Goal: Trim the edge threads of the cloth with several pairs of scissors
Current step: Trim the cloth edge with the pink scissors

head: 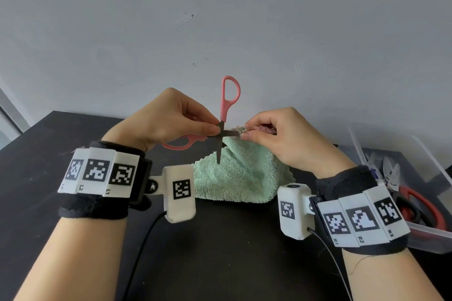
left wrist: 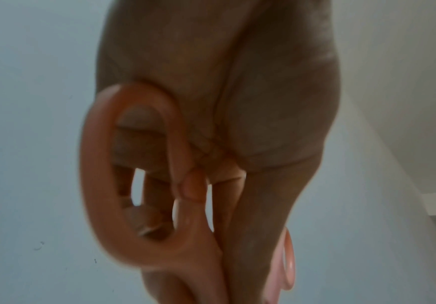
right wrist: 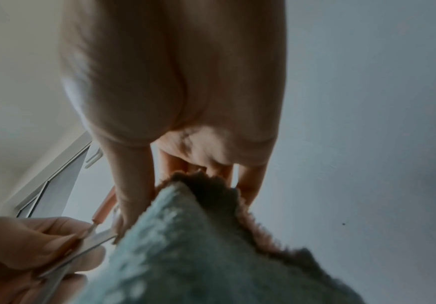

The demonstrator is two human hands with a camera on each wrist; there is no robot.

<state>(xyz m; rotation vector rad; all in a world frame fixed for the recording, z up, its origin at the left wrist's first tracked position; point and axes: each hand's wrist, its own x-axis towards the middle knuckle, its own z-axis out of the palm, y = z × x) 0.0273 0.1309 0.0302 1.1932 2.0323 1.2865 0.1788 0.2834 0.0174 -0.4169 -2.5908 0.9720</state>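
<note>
My left hand (head: 212, 129) pinches pink-handled scissors (head: 229, 98) at the pivot, raised above the table. Their blades stand wide open like a cross: one handle loop points up, the other lies under my palm, one blade points down and the other reaches right to the cloth's edge. My right hand (head: 247, 132) pinches the top edge of the green terry cloth (head: 241, 178), showing its pinkish reverse; the cloth hangs down to the table. In the left wrist view a pink handle loop (left wrist: 97, 185) lies against my left hand (left wrist: 224, 102). The right wrist view shows the cloth (right wrist: 185, 253) and a scissors blade (right wrist: 96, 242) beside my right hand's (right wrist: 175, 82) thumb.
A clear plastic box (head: 430, 234) at the right edge of the black table (head: 232, 252) holds several more scissors, among them a red-handled pair (head: 426, 208). Thin black cables run from both wrist cameras toward me. A pale wall stands behind the table.
</note>
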